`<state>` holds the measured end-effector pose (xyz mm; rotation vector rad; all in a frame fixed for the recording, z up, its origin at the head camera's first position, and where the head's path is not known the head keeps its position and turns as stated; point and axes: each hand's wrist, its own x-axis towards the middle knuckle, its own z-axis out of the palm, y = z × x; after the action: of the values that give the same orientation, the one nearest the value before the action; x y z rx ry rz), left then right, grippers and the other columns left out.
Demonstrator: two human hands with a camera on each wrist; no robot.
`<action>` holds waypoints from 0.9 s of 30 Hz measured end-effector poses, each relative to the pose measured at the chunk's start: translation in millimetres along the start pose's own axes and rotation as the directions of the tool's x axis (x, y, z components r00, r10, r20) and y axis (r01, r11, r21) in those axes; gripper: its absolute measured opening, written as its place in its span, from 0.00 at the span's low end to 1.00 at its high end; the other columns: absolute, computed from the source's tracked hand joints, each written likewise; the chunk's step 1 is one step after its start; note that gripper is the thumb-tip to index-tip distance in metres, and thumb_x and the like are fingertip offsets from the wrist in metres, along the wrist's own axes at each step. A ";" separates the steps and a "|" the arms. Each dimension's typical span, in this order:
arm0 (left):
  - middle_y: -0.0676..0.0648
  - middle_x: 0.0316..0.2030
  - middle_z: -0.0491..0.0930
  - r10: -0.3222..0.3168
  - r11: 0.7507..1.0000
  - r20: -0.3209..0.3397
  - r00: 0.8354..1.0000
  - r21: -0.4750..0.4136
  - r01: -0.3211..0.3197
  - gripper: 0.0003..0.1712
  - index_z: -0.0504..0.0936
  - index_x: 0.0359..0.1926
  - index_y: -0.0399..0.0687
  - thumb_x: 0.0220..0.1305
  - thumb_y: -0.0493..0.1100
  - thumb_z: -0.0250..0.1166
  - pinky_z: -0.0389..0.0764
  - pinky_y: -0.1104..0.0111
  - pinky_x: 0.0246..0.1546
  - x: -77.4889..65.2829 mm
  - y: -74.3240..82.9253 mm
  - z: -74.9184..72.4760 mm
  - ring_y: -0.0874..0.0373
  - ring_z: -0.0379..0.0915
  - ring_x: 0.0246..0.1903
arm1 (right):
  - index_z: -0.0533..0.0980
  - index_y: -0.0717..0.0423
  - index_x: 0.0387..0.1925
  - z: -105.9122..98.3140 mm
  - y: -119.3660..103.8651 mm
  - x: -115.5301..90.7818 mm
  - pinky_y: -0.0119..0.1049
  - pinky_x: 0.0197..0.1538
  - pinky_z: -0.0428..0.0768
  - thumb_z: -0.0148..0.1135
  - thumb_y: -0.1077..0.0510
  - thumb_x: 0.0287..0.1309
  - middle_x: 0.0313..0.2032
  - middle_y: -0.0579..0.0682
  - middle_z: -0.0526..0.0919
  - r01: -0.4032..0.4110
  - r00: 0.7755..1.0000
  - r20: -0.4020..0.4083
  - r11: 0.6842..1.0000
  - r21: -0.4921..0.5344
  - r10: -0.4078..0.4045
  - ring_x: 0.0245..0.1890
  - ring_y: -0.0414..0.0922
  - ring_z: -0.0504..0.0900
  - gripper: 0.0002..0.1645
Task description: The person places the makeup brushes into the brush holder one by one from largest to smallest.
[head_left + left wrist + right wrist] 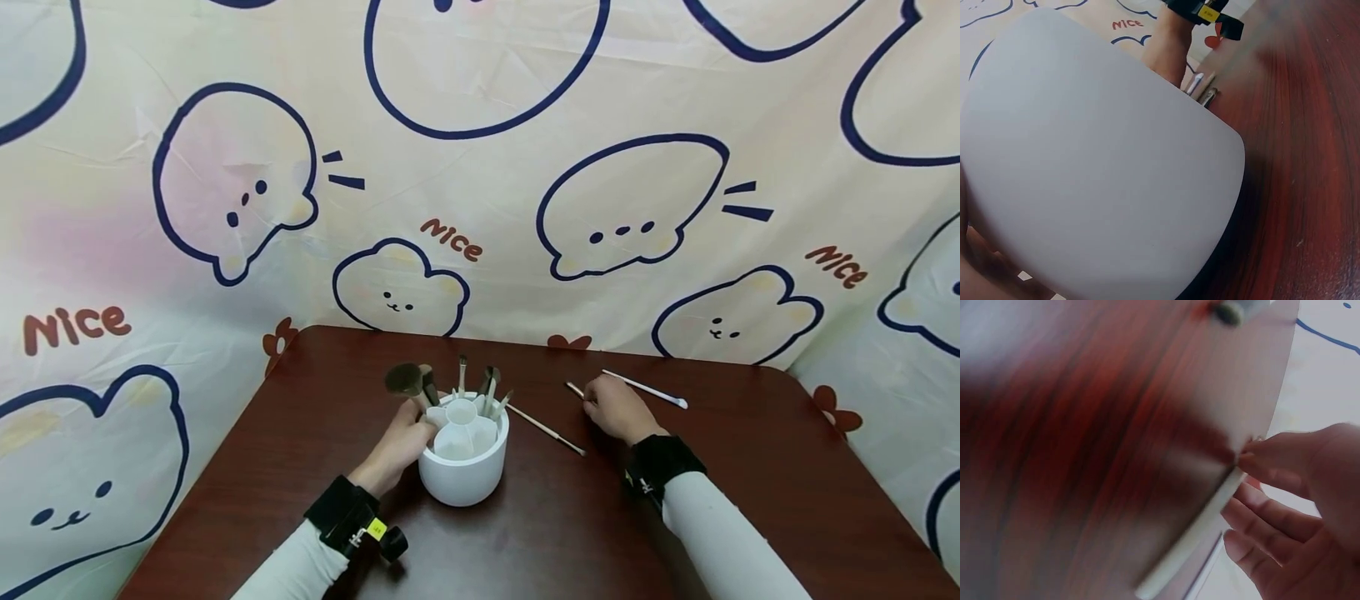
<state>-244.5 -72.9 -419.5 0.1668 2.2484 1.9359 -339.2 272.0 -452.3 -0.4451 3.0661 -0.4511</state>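
A round white brush holder with an inner divider stands on the table, several makeup brushes upright in its compartments. My left hand grips the holder at its left side. In the left wrist view the smooth wall of the holder fills much of the picture and hides most of that hand. To the right, my right hand is low over the table, with a slim makeup brush between thumb and fingers. The right wrist view shows the pale handle of this brush slanting out from the fingertips.
One thin brush lies on the brown table between the holder and my right hand. Beyond that hand lies a white-handled brush. A patterned cloth hangs behind the table's far edge.
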 end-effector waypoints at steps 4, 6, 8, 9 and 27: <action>0.40 0.59 0.68 0.010 1.000 -0.004 1.000 0.001 -0.010 0.34 0.66 0.61 0.36 0.47 0.25 0.47 0.62 0.59 0.43 -1.2 0.9 1.2 0.51 0.61 0.55 | 0.78 0.56 0.27 -7.1 11.9 -12.4 0.39 0.28 0.73 0.61 0.65 0.53 0.24 0.47 0.76 -0.009 1.000 0.017 0.999 -0.031 0.009 0.24 0.43 0.71 0.03; 0.40 0.58 0.69 0.017 1.000 -0.006 1.000 -0.002 -0.017 0.34 0.67 0.60 0.36 0.47 0.25 0.47 0.63 0.59 0.43 -1.8 0.9 1.5 0.51 0.62 0.55 | 0.77 0.55 0.25 -9.8 16.7 -18.6 0.38 0.27 0.72 0.61 0.65 0.52 0.23 0.47 0.75 -0.020 0.999 0.028 0.999 -0.032 0.021 0.23 0.43 0.71 0.04; 0.41 0.57 0.70 0.015 1.000 -0.009 1.000 -0.006 -0.016 0.34 0.68 0.59 0.38 0.46 0.25 0.47 0.64 0.59 0.42 -2.0 0.4 1.7 0.51 0.63 0.53 | 0.77 0.55 0.26 -11.6 20.2 -23.7 0.38 0.28 0.72 0.62 0.66 0.50 0.23 0.47 0.75 -0.028 0.999 0.037 0.999 -0.034 0.029 0.23 0.43 0.71 0.04; 0.41 0.57 0.70 0.018 1.000 -0.010 1.000 -0.007 -0.018 0.34 0.68 0.59 0.38 0.46 0.25 0.47 0.64 0.59 0.42 -1.9 0.0 1.7 0.51 0.63 0.53 | 0.76 0.55 0.27 -12.6 21.4 -26.0 0.39 0.28 0.72 0.62 0.66 0.50 0.23 0.47 0.74 -0.029 0.999 0.042 0.999 -0.032 0.030 0.24 0.43 0.71 0.04; 0.39 0.61 0.65 -0.019 1.000 -0.014 1.000 0.006 0.019 0.37 0.65 0.61 0.36 0.44 0.24 0.46 0.59 0.56 0.42 -4.4 5.5 2.1 0.51 0.58 0.55 | 0.78 0.47 0.39 -79.1 -73.3 -70.0 0.36 0.31 0.77 0.61 0.55 0.59 0.31 0.39 0.80 0.269 0.886 -0.430 0.947 0.176 -0.173 0.29 0.35 0.75 0.06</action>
<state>-239.9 -70.8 -414.1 0.1332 2.2567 1.9269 -255.8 246.5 -357.8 -0.7904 3.2994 -1.0224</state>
